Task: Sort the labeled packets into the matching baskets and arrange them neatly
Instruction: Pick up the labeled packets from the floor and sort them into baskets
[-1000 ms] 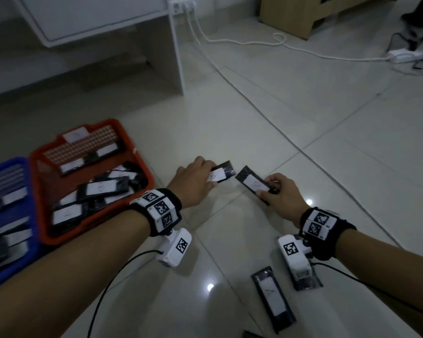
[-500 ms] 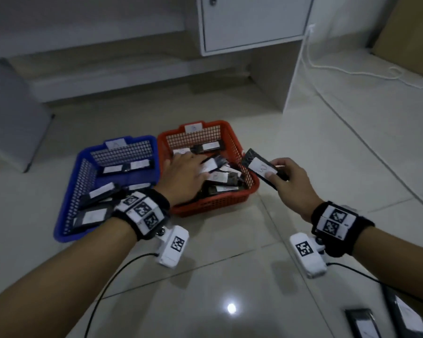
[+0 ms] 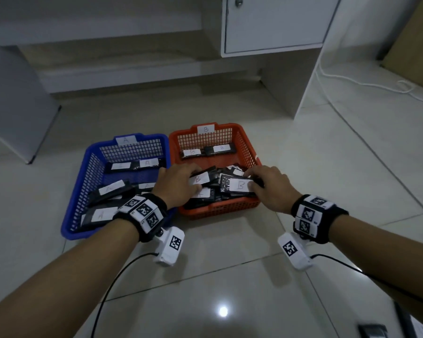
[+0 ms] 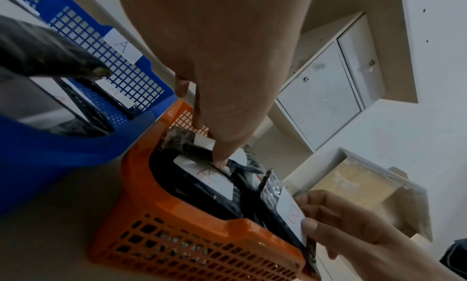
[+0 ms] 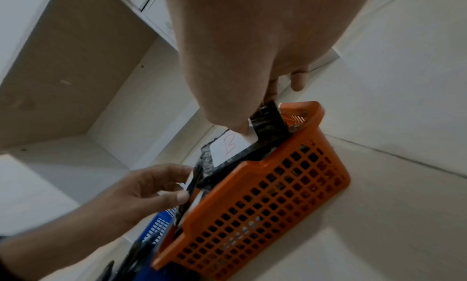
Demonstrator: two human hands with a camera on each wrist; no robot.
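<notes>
An orange basket [image 3: 220, 208] tagged B stands on the floor to the right of a blue basket [image 3: 70, 215] tagged A. Both hold several black packets with white labels. My left hand [image 3: 181, 184] is over the orange basket's left side and pinches a packet marked B [image 3: 200, 179]. My right hand [image 3: 269, 186] is over its right side and grips another B packet [image 3: 238, 185], thumb on the label [image 5: 230, 145]. In the left wrist view my left thumb [image 4: 222, 159] presses on the pile. A label with a red mark [image 4: 209, 175] lies just beneath it.
A white cabinet [image 3: 274, 23] hangs above the floor behind the baskets, with its side panel [image 3: 291, 89] to the right. A white cable [image 3: 366, 84] runs along the right floor. Loose packets [image 3: 374, 331] lie at the lower right. A grey panel [image 3: 10, 106] stands at left.
Both hands came off the bare floor to the left with a packet each and now sit over the orange basket. The view swung left with them.
</notes>
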